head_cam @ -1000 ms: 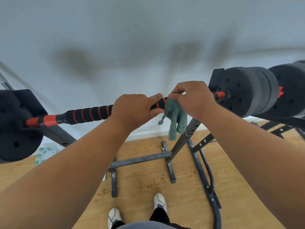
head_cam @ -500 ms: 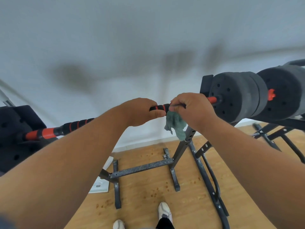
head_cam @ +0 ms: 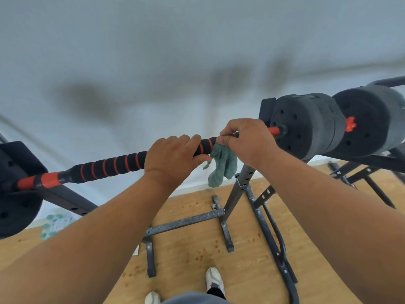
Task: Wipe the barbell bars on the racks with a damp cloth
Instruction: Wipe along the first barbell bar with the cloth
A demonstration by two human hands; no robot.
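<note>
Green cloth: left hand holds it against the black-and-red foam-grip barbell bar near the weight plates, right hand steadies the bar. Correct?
Not quite: the hands are swapped. The head view shows the right hand pinching the green cloth against the black-and-red foam-grip barbell bar near the dark grey weight plates, while the left hand steadies the bar.

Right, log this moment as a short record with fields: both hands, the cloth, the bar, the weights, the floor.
left hand: curled over the bar, gripping the foam sleeve
right hand: pinching the cloth against the bar
cloth: green, crumpled, hanging below the bar
bar: black foam grip with orange rings, lying on the rack
weight plates: black, stacked at the bar's right end
floor: wood, speckled with small brown spots
</note>
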